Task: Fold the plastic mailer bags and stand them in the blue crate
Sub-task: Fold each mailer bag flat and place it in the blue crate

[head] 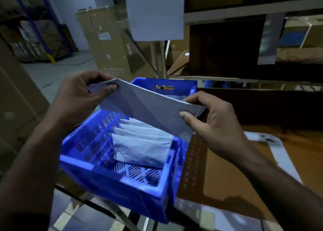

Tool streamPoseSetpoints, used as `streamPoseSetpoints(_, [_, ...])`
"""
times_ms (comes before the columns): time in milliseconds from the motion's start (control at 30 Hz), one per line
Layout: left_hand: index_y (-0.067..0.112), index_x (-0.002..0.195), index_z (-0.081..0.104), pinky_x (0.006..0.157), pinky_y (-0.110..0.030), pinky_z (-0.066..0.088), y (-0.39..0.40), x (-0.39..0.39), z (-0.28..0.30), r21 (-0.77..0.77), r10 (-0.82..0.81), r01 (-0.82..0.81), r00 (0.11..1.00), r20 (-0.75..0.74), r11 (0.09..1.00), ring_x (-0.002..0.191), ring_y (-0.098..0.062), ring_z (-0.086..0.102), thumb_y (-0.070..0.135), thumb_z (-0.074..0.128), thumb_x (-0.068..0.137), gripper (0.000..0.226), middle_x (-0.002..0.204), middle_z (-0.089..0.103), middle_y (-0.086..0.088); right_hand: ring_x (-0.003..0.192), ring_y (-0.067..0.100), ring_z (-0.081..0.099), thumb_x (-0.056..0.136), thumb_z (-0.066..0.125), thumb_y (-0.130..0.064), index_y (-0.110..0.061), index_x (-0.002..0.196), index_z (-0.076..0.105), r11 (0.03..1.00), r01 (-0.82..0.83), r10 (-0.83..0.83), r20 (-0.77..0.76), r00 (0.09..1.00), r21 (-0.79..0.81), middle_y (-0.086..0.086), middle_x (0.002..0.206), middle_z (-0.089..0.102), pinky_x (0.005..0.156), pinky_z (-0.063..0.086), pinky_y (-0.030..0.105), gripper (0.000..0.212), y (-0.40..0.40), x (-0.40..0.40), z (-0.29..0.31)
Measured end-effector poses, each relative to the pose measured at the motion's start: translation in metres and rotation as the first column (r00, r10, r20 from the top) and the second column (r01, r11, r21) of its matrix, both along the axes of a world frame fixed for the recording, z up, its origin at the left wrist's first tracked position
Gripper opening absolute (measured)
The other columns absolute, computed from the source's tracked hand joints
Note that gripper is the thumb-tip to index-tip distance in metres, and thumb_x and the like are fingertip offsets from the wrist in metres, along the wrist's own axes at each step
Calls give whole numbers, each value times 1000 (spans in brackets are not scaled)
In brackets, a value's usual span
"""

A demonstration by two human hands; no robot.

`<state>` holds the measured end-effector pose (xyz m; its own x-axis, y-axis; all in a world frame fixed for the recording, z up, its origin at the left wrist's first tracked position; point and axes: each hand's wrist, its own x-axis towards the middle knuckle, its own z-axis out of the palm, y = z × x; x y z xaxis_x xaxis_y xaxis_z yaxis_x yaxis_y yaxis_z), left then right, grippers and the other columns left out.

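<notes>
A folded pale mailer bag [148, 106] hangs tilted above the blue crate [111, 175]. My left hand [78, 96] pinches its upper left corner between thumb and fingers. My right hand [209, 122] pinches its right end, thumb on the near face. Inside the crate, several folded mailer bags [141, 143] stand on edge in a row, leaning toward the far end. The near part of the crate floor is bare slotted plastic. The held bag hides the far middle of the crate.
The crate sits on a metal shelf edge beside a flat brown cardboard sheet [227, 169] on the right. Tall cardboard boxes [104, 44] stand behind on the left. A paper sheet [153, 12] hangs from the shelving above. Dark shelves fill the upper right.
</notes>
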<state>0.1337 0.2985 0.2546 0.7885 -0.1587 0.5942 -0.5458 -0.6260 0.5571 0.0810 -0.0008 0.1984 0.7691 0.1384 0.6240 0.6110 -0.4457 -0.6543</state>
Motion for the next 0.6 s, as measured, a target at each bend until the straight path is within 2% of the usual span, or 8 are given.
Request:
streamPoseSetpoints(67, [30, 88, 74, 66, -9, 43, 29, 5, -2, 11, 10, -10, 1000, 4, 1000, 70, 11, 57, 12, 74, 91, 18, 81, 72, 23, 84, 8, 63, 89, 73, -17, -23, 95, 65, 1000, -6, 6, 10, 1000, -21, -13, 88, 65, 71, 50, 27, 12, 30, 11, 1])
streamPoseSetpoints(133, [29, 91, 72, 61, -3, 40, 50, 11, -8, 43, 11, -10, 999, -33, 999, 63, 14, 56, 11, 75, 89, 18, 78, 71, 22, 83, 6, 62, 88, 73, -20, -24, 96, 65, 997, 8, -7, 6, 1000, -82, -14, 89, 66, 73, 50, 31, 13, 54, 22, -3])
streamPoseSetpoints(233, [26, 90, 72, 62, -2, 40, 74, 24, -26, 169, -31, 57, 987, -156, 984, 64, 16, 57, 8, 76, 88, 19, 74, 69, 29, 93, 11, 63, 88, 70, -30, -28, 109, 65, 934, 52, -68, -32, 997, -353, -11, 101, 69, 77, 51, 37, 22, 74, 35, -14])
streamPoseSetpoints(333, [26, 82, 75, 66, -19, 49, 88, 45, -55, 312, -43, 148, 947, -319, 938, 66, 4, 60, 17, 81, 86, 12, 76, 74, 14, 100, 21, 62, 89, 66, -36, -31, 112, 61, 736, 59, -173, -104, 979, -674, -6, 105, 69, 70, 41, 33, 24, 80, 41, -25])
streamPoseSetpoints(400, [29, 80, 74, 69, -33, 52, 88, 62, -77, 463, -44, 206, 941, -337, 862, 67, -1, 62, 24, 84, 83, 12, 73, 72, 15, 102, 22, 61, 87, 65, -36, -32, 105, 60, 606, 23, -224, -143, 964, -795, -5, 105, 69, 67, 33, 31, 19, 84, 44, -32])
streamPoseSetpoints(500, [33, 79, 69, 69, -32, 49, 75, 78, -102, 641, -62, 293, 932, -357, 709, 70, -3, 59, 32, 82, 83, 14, 69, 62, 22, 102, 24, 62, 83, 67, -32, -32, 88, 51, 463, -30, -287, -182, 941, -886, -4, 104, 68, 67, 30, 29, 17, 89, 48, -38])
streamPoseSetpoints(600, [33, 80, 65, 67, -28, 45, 66, 86, -115, 723, -77, 366, 913, -400, 585, 71, -6, 57, 36, 79, 84, 15, 66, 54, 23, 102, 28, 63, 82, 69, -25, -22, 92, 60, 309, -38, -345, -150, 926, -950, 1, 107, 68, 68, 41, 31, 14, 99, 56, -41])
